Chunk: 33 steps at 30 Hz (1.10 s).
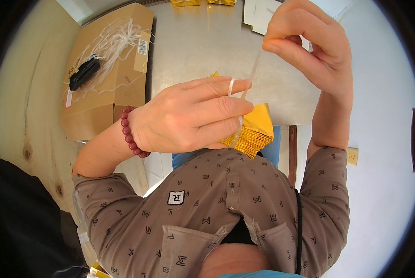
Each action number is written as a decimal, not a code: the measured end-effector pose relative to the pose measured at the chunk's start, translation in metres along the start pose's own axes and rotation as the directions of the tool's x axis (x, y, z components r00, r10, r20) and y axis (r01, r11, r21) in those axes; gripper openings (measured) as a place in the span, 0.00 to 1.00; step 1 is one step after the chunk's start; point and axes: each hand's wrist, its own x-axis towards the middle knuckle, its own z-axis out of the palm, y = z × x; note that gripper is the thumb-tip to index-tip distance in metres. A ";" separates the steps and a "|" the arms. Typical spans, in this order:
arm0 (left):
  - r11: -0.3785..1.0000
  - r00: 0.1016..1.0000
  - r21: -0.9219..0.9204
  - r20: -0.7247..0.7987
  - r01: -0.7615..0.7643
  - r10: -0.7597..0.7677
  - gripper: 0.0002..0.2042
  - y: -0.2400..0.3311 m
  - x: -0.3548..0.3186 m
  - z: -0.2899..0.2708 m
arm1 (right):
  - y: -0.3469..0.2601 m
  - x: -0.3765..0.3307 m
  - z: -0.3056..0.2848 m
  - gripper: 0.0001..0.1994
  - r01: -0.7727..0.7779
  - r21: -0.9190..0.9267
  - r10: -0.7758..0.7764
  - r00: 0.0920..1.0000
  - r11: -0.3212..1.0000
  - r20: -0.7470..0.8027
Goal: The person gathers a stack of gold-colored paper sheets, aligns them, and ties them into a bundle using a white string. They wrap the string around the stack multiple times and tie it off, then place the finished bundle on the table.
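Observation:
My left hand (177,116) is closed around a thick stack of shiny gold foil sheets (258,125), close to my body at the table's near edge. Part of the stack is hidden behind its fingers. A thin white strip (252,76) loops over a finger of this hand and passes around the stack. From there it runs taut up to my right hand (316,51), raised at the upper right, which pinches the strip between thumb and fingers.
On the left lies a brown cardboard box (124,85) with a tangle of white strips (119,39) and a black tool-like object (84,72) on top. Gold bundles (185,3) and a white card (254,17) rest at the far side of the grey metal table (189,51).

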 end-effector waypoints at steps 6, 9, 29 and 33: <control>0.986 0.980 -0.042 0.125 0.161 -0.155 0.19 -0.002 -0.011 -0.006 | -0.016 -0.007 -0.001 0.09 0.078 0.019 -0.079 0.995 0.997 0.061; 0.970 0.966 0.024 0.092 0.241 -0.242 0.19 -0.005 -0.013 -0.004 | -0.028 -0.007 0.005 0.10 0.017 0.010 -0.018 1.000 1.000 0.015; 0.976 0.987 -0.161 0.090 0.143 -0.130 0.24 -0.005 -0.009 0.004 | 0.000 0.020 0.021 0.09 -0.192 0.303 0.104 0.954 0.934 0.282; 0.982 0.988 -0.161 -0.106 0.098 -0.116 0.22 -0.007 -0.021 0.003 | 0.002 0.006 0.028 0.05 -0.403 0.453 0.524 0.832 0.795 -0.180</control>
